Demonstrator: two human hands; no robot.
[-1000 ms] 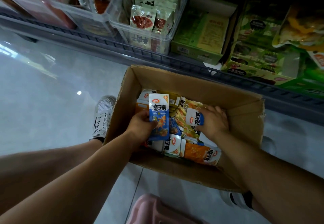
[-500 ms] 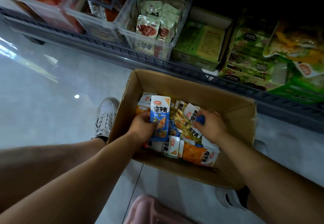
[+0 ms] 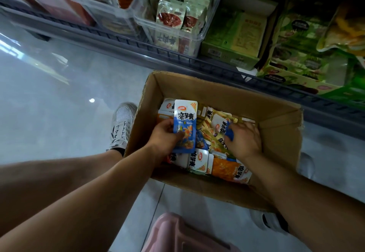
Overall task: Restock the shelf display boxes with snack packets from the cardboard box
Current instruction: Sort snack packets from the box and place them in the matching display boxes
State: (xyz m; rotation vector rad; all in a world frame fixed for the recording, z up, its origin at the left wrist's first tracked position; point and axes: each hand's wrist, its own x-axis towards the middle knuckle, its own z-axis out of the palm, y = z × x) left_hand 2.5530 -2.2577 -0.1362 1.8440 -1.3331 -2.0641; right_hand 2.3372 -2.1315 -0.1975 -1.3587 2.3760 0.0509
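An open cardboard box (image 3: 276, 113) stands on the floor in front of the shelf, holding several blue, orange and yellow snack packets (image 3: 227, 169). My left hand (image 3: 165, 137) is inside the box on its left side and grips a stack of blue packets (image 3: 185, 126) upright. My right hand (image 3: 244, 140) is palm down over the middle of the pile, fingers closed on another blue and white packet (image 3: 222, 127). Above the box, a green display box (image 3: 233, 40) on the shelf stands next to a clear bin (image 3: 175, 24).
The grey wire shelf edge (image 3: 197, 62) runs diagonally just behind the box. Clear bins with red packets (image 3: 83, 1) stand at the left, green cartons (image 3: 300, 66) at the right. My white shoe (image 3: 122, 125) touches the box's left side. A pink stool (image 3: 177, 234) is below.
My right hand has shifted a little within the pile and closed further on its packet. My left hand keeps its blue stack in the same place. The camera has tilted slightly.
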